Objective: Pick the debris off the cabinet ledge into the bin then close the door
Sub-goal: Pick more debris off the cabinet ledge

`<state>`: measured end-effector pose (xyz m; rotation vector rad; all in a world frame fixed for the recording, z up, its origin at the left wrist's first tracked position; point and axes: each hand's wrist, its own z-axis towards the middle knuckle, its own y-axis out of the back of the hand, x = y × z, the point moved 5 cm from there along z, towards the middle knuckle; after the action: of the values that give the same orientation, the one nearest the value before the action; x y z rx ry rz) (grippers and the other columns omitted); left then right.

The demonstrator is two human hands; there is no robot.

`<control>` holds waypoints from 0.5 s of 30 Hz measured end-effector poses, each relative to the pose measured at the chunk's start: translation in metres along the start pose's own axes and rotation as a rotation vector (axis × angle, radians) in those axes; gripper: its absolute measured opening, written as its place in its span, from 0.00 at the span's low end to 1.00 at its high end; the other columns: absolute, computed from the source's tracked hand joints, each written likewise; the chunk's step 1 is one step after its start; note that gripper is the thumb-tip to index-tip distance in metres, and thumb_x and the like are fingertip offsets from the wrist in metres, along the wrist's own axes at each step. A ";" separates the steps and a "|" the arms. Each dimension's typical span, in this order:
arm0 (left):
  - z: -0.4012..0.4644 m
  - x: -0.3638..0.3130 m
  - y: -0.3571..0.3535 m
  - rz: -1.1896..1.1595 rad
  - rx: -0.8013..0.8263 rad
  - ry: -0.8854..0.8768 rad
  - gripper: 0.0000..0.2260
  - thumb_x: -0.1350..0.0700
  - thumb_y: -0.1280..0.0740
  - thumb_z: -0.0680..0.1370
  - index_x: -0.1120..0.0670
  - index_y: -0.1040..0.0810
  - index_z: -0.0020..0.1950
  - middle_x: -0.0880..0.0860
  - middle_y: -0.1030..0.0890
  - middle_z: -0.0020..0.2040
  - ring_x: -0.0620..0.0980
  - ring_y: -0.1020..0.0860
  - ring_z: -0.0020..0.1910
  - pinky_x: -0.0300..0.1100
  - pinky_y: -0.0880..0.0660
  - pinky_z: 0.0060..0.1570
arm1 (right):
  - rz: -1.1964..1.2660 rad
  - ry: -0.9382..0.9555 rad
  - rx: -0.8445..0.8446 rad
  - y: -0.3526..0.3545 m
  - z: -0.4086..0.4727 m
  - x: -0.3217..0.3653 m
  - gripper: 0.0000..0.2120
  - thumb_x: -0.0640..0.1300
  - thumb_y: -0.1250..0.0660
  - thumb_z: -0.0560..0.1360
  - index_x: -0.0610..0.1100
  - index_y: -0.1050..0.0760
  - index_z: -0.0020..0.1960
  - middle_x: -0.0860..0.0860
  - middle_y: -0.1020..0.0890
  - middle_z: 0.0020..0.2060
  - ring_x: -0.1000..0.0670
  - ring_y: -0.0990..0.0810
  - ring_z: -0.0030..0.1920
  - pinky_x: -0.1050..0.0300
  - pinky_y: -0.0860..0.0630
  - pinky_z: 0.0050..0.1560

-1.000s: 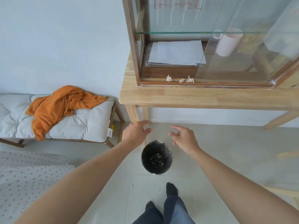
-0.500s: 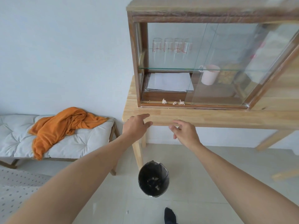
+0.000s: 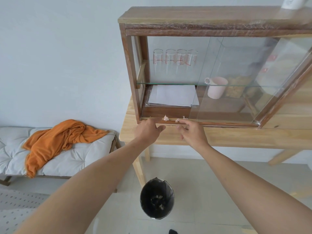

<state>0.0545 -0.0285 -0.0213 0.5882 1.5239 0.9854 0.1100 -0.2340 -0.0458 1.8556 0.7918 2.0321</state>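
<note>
Small pale scraps of debris [image 3: 166, 118] lie on the front ledge [image 3: 219, 123] of a wooden glass-fronted cabinet; two more bits [image 3: 177, 120] sit just to the right. My left hand [image 3: 149, 128] is open, fingers reaching up to the ledge just left of the scraps. My right hand [image 3: 190, 130] is open too, fingertips just below the right-hand bits. The sliding glass door [image 3: 236, 78] is pushed to the right, leaving the left half uncovered. A black bin [image 3: 157, 197] with scraps inside stands on the floor below.
The cabinet sits on a light wooden table [image 3: 236, 135]. Inside are papers [image 3: 173, 95], a pink mug [image 3: 216, 87] and several glasses [image 3: 175, 57]. A white cushioned bench [image 3: 67, 157] with an orange cloth [image 3: 59, 139] stands to the left.
Both hands have risen from above the bin to the cabinet ledge. My view has tilted upward, so the bin now sits lower in frame.
</note>
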 end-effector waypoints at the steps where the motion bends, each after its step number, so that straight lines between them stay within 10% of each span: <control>1: 0.005 -0.002 -0.002 -0.001 -0.006 -0.002 0.21 0.41 0.32 0.83 0.39 0.24 0.77 0.45 0.17 0.39 0.54 0.16 0.55 0.48 0.23 0.46 | -0.002 0.004 0.000 -0.001 0.006 0.000 0.15 0.53 0.29 0.83 0.52 0.16 0.68 0.48 0.14 0.29 0.51 0.19 0.31 0.51 0.20 0.42; 6: 0.032 -0.009 -0.018 0.016 -0.011 0.016 0.23 0.40 0.32 0.83 0.42 0.24 0.78 0.53 0.12 0.57 0.58 0.17 0.60 0.53 0.19 0.55 | -0.009 -0.004 0.004 -0.010 0.028 -0.006 0.18 0.51 0.30 0.83 0.51 0.18 0.72 0.52 0.15 0.26 0.56 0.18 0.34 0.49 0.16 0.50; 15: 0.050 -0.004 -0.038 -0.038 -0.079 0.074 0.15 0.41 0.33 0.84 0.43 0.15 0.67 0.52 0.12 0.52 0.58 0.16 0.56 0.49 0.20 0.48 | -0.112 -0.018 0.000 -0.014 0.043 -0.015 0.14 0.53 0.32 0.83 0.54 0.15 0.66 0.61 0.16 0.25 0.55 0.15 0.39 0.51 0.16 0.51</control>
<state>0.1096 -0.0391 -0.0499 0.4694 1.5482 1.0436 0.1521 -0.2221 -0.0649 1.7849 0.8700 1.9451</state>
